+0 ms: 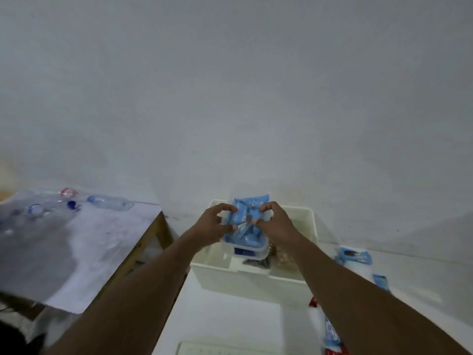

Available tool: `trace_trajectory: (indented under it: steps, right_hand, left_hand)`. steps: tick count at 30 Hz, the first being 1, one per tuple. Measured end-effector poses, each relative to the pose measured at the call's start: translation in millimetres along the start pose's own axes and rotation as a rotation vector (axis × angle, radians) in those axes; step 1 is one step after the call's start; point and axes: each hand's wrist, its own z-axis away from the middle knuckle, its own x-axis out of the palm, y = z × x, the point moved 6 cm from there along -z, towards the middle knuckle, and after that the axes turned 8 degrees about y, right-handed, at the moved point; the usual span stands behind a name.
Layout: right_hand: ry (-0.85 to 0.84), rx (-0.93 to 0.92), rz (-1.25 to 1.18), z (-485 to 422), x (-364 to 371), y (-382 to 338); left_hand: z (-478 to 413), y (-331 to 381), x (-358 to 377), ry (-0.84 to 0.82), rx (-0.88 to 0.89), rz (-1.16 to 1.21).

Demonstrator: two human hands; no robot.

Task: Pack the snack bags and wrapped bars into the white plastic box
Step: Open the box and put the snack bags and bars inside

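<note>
A white plastic box [256, 278] stands on the white surface ahead of me. Over its middle, both hands hold a bundle of blue wrapped bars [245, 219]. My left hand [216, 224] grips the bundle's left side and my right hand [275, 221] pinches its right side. Beneath the bundle sits a small clear tub [252, 252] holding more blue packets. Brownish snack bags [282, 260] lie in the box's right half, partly hidden by my right arm. More blue wrapped bars [354, 257] lie outside, to the right of the box.
A table with a grey cover [64, 252] stands at the left, carrying several empty plastic bottles [110, 202]. A blue and red packet [332, 336] lies near my right forearm. A white lid edge [217, 348] shows at the bottom. A plain wall rises behind.
</note>
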Motion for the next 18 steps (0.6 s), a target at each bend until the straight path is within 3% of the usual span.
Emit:
trace_trajectory:
  steps: [10, 18]
  right_hand:
    - [-0.055, 0.120, 0.093, -49.3, 100.6, 87.5]
    - [-0.117, 0.198, 0.163, -90.5, 140.7, 133.1]
  left_hand:
    - [-68.2, -128.9, 3.1, -0.037, -0.054, -0.161]
    - [-108.5, -176.6, 42.0, 0.008, -0.210, -0.291]
